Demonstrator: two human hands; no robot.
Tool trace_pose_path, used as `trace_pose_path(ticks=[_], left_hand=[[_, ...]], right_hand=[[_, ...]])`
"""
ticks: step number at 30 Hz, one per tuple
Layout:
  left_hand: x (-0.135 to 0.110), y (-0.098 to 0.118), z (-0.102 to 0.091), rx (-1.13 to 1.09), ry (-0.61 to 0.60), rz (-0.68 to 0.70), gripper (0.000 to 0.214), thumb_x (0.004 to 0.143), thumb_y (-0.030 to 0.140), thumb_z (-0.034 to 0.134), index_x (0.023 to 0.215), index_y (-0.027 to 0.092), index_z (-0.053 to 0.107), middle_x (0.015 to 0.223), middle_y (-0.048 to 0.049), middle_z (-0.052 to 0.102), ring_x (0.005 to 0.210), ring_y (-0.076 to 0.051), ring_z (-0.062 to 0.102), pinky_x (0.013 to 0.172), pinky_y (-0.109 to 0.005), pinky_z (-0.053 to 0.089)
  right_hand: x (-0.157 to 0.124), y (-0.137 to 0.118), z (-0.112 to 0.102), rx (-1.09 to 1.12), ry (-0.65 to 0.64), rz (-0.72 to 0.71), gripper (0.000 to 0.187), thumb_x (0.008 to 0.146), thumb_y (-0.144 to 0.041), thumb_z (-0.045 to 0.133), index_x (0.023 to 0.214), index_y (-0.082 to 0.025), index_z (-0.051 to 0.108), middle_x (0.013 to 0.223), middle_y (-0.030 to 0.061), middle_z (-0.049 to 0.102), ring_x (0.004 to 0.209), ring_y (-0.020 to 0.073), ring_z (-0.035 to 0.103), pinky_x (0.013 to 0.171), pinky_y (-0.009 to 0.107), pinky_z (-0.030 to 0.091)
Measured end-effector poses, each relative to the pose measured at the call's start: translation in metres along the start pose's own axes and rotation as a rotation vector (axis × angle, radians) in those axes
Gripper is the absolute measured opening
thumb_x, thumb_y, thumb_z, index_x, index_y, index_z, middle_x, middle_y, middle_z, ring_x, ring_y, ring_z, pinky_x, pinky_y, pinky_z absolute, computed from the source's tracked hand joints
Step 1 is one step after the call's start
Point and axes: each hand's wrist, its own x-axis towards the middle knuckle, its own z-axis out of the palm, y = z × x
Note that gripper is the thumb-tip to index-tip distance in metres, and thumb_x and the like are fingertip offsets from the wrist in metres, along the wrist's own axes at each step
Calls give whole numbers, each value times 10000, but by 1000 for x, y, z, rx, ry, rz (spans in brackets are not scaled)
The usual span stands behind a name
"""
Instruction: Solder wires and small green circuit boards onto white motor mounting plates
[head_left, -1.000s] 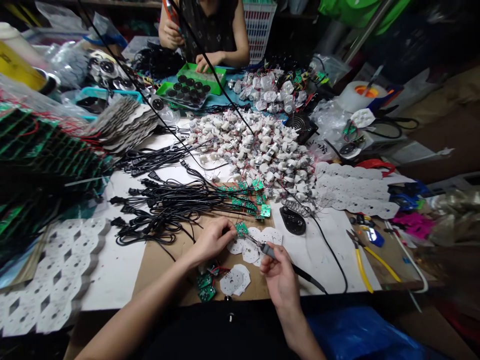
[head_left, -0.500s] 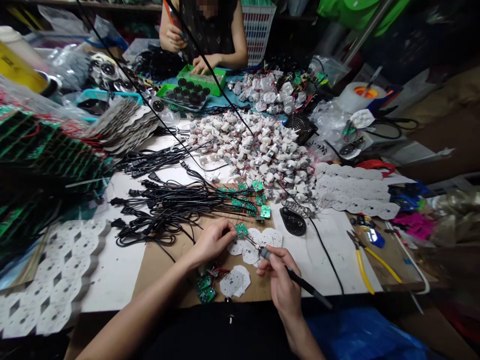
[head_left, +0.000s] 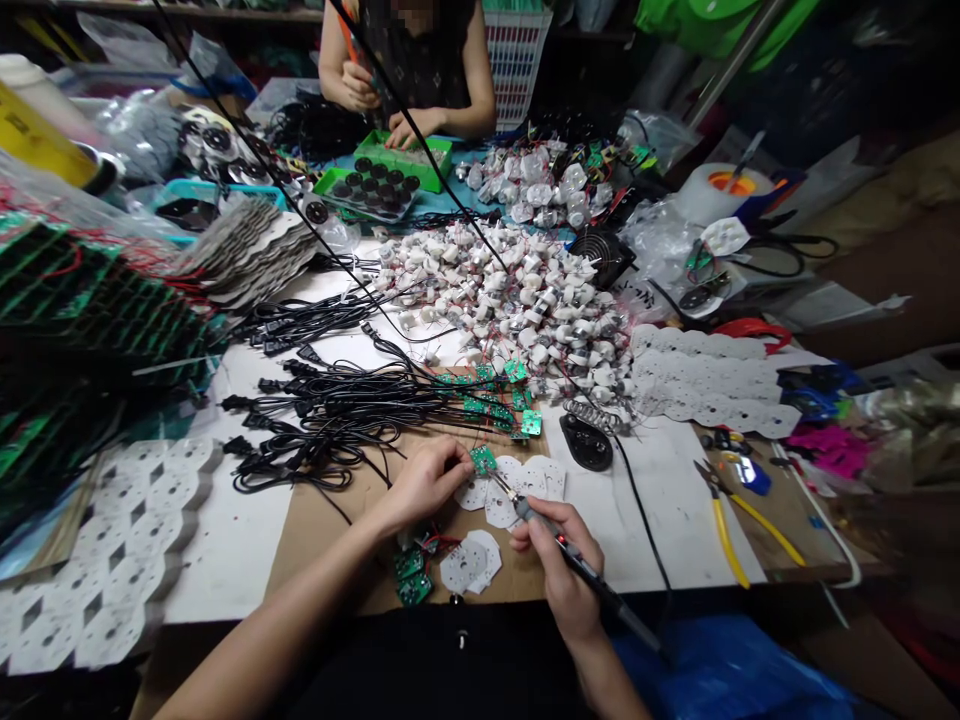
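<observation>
My left hand [head_left: 433, 478] is closed, its fingertips pinching a small green circuit board [head_left: 482, 460] by the left edge. In my right hand [head_left: 566, 560] is a black soldering iron [head_left: 529, 513], held like a pen, with a red light on its handle. Its thin tip reaches the lower right of that board. Beneath and beside the board lie white octagonal plates [head_left: 504, 503] on brown cardboard. Closer to me rest another pair of white plates [head_left: 469, 563] and several green boards with red wires [head_left: 412, 578].
Black power cords [head_left: 322, 410] with plugs lie behind my left hand. A large heap of white parts [head_left: 510, 290] fills the middle. To the right are a solder coil [head_left: 592, 413], a black stand [head_left: 585, 443] and yellow-handled pliers [head_left: 724, 530]. A co-worker [head_left: 420, 70] sits opposite.
My right hand has turned the soldering iron slightly, so its red light now shows and its rear end sits lower. My left hand and the board stay in place.
</observation>
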Motion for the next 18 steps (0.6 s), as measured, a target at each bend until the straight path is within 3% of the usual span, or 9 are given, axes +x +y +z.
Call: trace_pose_path(ticks=[5, 11, 15, 18], left_hand=[[0, 0, 2, 13, 21, -18, 180, 926, 336, 560, 814, 206, 617, 828, -30, 703, 800, -191, 624, 756, -317, 473], [0, -1, 3, 16, 27, -20, 169, 919, 326, 558, 819, 201, 613, 827, -28, 692, 785, -184, 618, 752, -313, 471], [0, -2, 3, 17, 24, -9, 174, 919, 331, 558, 814, 202, 611, 824, -27, 688, 787, -185, 621, 754, -315, 471], [0, -4, 1, 26, 11, -4, 177, 914, 340, 557, 815, 205, 615, 820, -23, 690, 776, -186, 619, 757, -320, 472]], right_hand=[[0, -6, 3, -118, -66, -83, 213, 910, -366, 673, 1052, -225, 745, 773, 31, 782, 640, 204, 766, 638, 308, 651], [-1, -9, -2, -248, -24, -184, 195, 895, -335, 683, 1045, -236, 758, 771, 35, 787, 630, 212, 759, 628, 316, 636], [2, -11, -19, -285, 67, -198, 220, 905, -356, 677, 1064, -224, 752, 756, 39, 783, 631, 214, 758, 643, 324, 638], [11, -9, -40, -342, 233, -206, 271, 906, -398, 678, 1077, -201, 750, 744, 44, 775, 622, 210, 754, 627, 313, 630]])
